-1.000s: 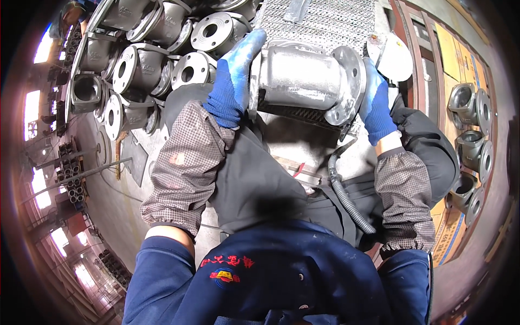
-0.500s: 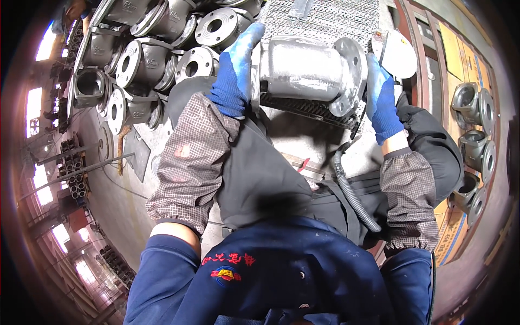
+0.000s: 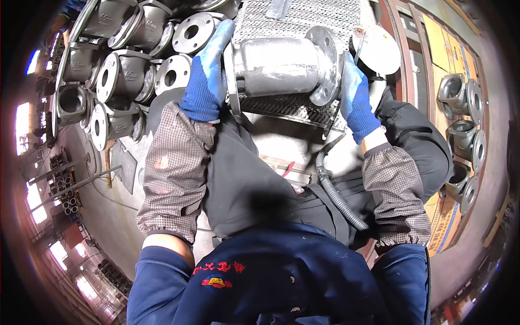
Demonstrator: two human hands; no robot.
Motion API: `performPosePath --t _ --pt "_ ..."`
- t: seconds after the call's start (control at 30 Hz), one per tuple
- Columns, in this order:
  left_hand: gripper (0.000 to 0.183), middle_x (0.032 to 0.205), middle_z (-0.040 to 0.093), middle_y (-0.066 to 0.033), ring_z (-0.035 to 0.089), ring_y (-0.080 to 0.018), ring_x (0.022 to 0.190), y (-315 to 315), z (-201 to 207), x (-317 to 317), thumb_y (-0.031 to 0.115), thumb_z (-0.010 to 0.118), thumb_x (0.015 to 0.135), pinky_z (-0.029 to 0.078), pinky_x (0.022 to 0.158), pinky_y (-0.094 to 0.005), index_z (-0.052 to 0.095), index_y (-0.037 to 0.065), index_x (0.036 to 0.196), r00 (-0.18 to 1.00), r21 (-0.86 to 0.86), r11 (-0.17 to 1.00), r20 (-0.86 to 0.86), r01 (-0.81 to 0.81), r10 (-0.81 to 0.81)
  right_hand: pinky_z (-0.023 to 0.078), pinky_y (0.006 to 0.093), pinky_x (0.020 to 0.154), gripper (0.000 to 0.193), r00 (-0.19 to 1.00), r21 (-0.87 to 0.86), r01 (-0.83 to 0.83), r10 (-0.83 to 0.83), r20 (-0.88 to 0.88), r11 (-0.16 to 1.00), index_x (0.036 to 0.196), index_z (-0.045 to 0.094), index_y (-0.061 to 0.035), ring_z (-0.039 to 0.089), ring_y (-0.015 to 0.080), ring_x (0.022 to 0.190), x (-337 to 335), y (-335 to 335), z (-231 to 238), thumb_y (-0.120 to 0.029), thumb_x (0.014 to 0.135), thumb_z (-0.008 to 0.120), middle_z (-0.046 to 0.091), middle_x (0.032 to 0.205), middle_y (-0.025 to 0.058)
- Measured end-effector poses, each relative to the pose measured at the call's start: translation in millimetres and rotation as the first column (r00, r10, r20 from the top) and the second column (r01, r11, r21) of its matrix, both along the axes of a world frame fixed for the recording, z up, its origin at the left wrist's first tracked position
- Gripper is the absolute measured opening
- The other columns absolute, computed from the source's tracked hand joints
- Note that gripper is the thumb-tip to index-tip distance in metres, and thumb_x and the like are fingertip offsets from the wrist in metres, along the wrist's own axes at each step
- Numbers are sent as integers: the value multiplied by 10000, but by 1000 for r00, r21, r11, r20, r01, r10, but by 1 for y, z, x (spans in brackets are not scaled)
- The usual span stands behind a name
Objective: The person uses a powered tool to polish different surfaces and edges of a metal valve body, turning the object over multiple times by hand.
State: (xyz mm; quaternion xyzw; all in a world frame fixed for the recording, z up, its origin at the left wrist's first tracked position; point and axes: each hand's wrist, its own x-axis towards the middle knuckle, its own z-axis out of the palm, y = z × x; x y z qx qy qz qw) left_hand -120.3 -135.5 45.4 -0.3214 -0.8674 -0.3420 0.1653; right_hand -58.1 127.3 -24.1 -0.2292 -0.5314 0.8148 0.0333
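A grey metal flanged valve body (image 3: 277,67) lies on its side in front of me, with a bolt-holed flange at its right end. My left hand (image 3: 208,81), in a blue glove, grips the left end flange. My right hand (image 3: 355,100), gloved the same way, presses against the right flange from outside. The fingers of both hands are partly hidden behind the flanges. Under and behind the valve body is a stand topped with metal mesh (image 3: 303,15); whether the body rests on it I cannot tell.
Several similar flanged castings (image 3: 127,73) are stacked at the left. At the right, more castings (image 3: 461,138) stand on cardboard (image 3: 440,49). A round white disc (image 3: 383,50) sits beyond my right hand. A ribbed hose (image 3: 340,200) runs near my right thigh.
The view has shifted, so everything appears a little further left. The valve body remains between both hands, with its right flange turned slightly. Neither hand has let go.
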Motion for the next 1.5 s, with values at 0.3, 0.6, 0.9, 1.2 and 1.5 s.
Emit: performPosePath --t 0.3,0.6,0.9,1.2,1.5 --pt "770 1392 429 -176 483 -165 1182 35 15 16 247 697 842 391 978 -261 285 -51 1421 756 366 914 645 -173 -115 447 276 836 394 993 -128 102 -94 65 987 1160 578 -19 553 140 929 -4 17 -10 -348 955 508 610 1034 57" --pt "841 1130 598 -184 632 -155 897 47 43 15 313 681 830 489 810 -236 246 -104 1415 537 380 863 828 -332 -158 458 319 860 490 990 -182 93 -71 123 979 1249 524 6 575 200 999 -5 9 -3 -381 955 462 602 1148 112" --pt "352 1244 569 -215 517 -283 1213 9 20 17 97 519 916 409 1009 -347 542 -52 1234 963 30 999 267 30 -37 529 318 816 437 953 -169 -67 113 280 983 1240 518 -20 633 191 944 19 -1 38 -353 978 412 625 1108 102" --pt "370 1173 604 -146 587 -203 1057 -1 10 19 199 439 971 472 921 -310 544 -53 1221 833 256 956 552 -146 -21 499 392 876 491 960 -241 -168 214 180 956 1273 514 -30 593 203 1045 18 -7 46 -406 962 462 593 1163 96" --pt "313 1116 627 -135 615 -193 1000 3 8 0 128 424 953 496 886 -302 538 -20 1205 506 465 683 847 -563 -160 395 386 1034 434 829 684 -222 503 -243 695 1376 410 -55 486 370 1234 6 -1 31 -66 942 410 482 1341 236"
